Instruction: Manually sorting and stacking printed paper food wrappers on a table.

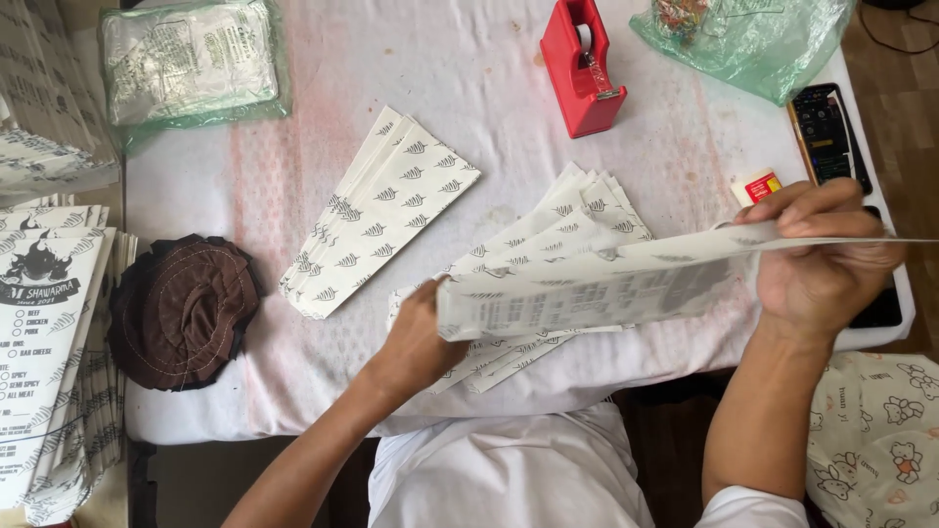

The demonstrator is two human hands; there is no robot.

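We hold a long printed paper sleeve (606,284) at both ends, lifted edge-on over the fanned stack of sleeves (548,244): our right hand (822,264) pinches its far end between thumb and fingers, and our left hand (416,342) closes around its near end just above the stack. The paper looks thin and limp, so we judge that an uneven pull could crease or tear it, or that brushing the stack below could scatter the fan. Left of the stack lies a second fan of leaf-patterned sleeves (377,215); beyond it stands a glossy red tape dispenser (582,68). Far left sits a ruffled brown cloth (181,308).
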